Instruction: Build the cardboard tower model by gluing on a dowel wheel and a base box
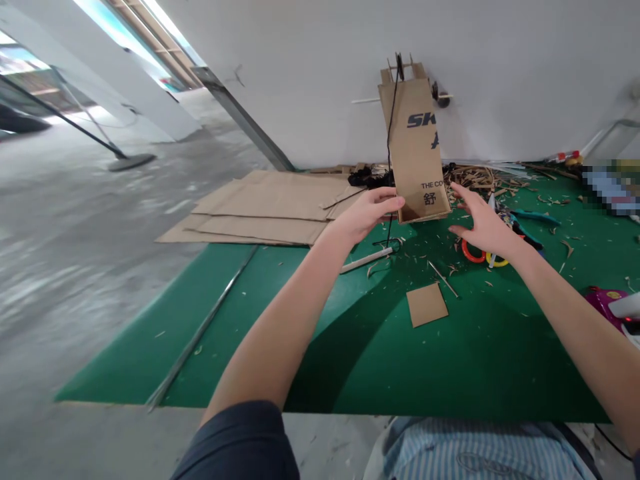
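Observation:
A tall cardboard model (413, 150) with printed lettering and an open bottom end stands tilted in front of me; a black cord runs down its left side. My left hand (367, 213) grips its lower left edge, thumb on the front. Just off the lower right side, my right hand (483, 223) is open with its fingers spread, apart from the cardboard. Below the model lies a small cardboard square (427, 305) beside a thin stick (443, 279). The cord reaches down to a pale stick (367, 260) on the table.
Cardboard sheets (270, 197) are stacked at the back left of the green table (450, 373). A long metal strip (205, 327) lies at left. Red-and-yellow-handled scissors (473, 252) and teal-handled pliers (537, 217) sit by my right wrist. Cardboard scraps (473, 179) line the wall; a purple tool (603, 303) is far right.

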`<state>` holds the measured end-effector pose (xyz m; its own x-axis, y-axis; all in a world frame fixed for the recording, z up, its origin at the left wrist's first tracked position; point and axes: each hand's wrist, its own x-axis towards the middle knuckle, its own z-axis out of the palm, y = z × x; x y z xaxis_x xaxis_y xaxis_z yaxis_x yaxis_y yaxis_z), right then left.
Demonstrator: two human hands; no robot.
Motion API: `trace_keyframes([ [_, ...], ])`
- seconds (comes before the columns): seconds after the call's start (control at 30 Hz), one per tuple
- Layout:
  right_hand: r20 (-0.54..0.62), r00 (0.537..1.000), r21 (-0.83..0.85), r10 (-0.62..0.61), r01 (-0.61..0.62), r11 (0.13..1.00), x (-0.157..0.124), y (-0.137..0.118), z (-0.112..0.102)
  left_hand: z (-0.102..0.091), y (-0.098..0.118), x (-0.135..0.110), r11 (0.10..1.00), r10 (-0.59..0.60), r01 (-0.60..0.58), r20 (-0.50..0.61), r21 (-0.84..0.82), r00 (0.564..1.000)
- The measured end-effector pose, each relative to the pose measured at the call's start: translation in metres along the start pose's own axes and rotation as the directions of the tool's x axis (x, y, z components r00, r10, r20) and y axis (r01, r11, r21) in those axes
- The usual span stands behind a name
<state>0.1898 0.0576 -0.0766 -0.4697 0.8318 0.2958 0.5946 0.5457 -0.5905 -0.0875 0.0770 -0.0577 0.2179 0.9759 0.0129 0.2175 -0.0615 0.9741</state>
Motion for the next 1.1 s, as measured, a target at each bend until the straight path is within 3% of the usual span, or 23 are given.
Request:
trace_keyframes([
  [0.2,-0.002,0.995,-0.082,-0.096,0.096,0.992,0.009,-0.015,-0.006,0.004,0.013,-0.006,0.999,-0.028,0.029,0.047,-0.019,0.998],
  [0.57,0.03,0.995,-0.111,-0.09,0.093,0.989,0.014,-0.007,0.001,0.005,0.01,-0.003,0.999,-0.048,0.048,0.013,-0.003,0.999],
  [1.1,-0.089,0.979,-0.143,-0.186,0.172,0.975,0.015,0.0,0.011,0.009,0.013,-0.005,0.995,-0.074,0.074,-0.006,-0.071,0.997],
])
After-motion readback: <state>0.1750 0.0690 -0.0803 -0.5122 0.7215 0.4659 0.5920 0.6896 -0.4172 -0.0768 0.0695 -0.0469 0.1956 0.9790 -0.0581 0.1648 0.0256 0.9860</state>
